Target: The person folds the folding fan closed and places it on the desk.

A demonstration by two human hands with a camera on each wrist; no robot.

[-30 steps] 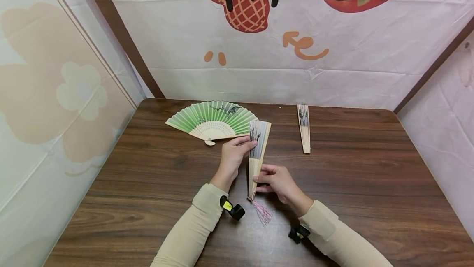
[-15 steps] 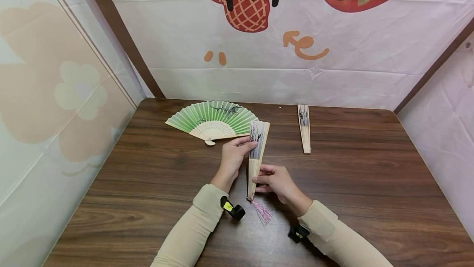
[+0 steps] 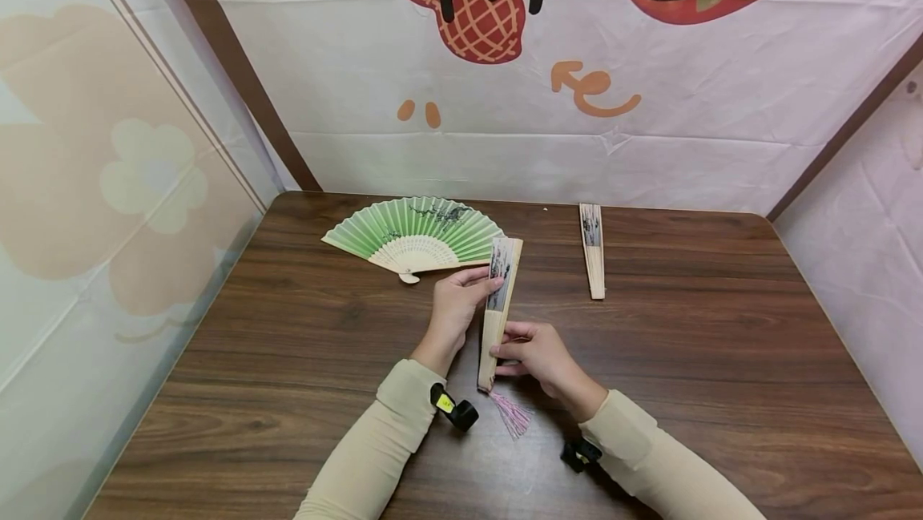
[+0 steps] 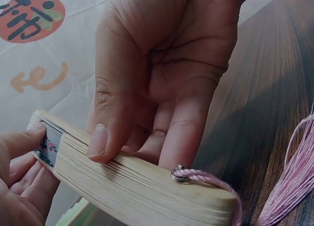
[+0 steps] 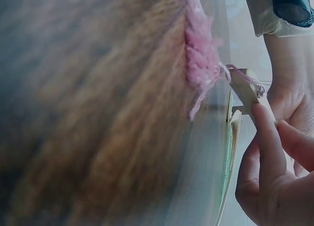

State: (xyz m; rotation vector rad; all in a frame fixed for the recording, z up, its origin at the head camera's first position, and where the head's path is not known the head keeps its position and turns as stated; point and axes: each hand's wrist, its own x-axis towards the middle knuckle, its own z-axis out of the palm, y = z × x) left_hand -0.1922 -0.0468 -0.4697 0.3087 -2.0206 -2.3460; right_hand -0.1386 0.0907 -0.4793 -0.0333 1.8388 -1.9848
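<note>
Between both hands is a folded hand fan (image 3: 494, 328) with pale wooden ribs and grey, dark-patterned cloth. My left hand (image 3: 456, 308) pinches its cloth end, thumb on top. Lower down, my right hand (image 3: 537, 356) pinches the ribs near the pivot, its thumb (image 4: 100, 142) on the rib edges in the left wrist view. A pink tassel (image 3: 512, 414) hangs from the pivot end by a cord and trails onto the table. Just beyond the left hand, a green folding fan (image 3: 418, 235) lies spread out, and the held fan's tip overlaps its right edge in the head view.
A second folded fan (image 3: 592, 251) lies toward the back right of the dark wood table (image 3: 707, 352). Printed cloth walls (image 3: 461, 159) stand behind the table and along both sides. Each wrist carries a small black camera (image 3: 461, 414).
The held fan has turned slightly, its pivot end moving a little left and its top narrowing in view. Both hands keep their grip almost in place.
</note>
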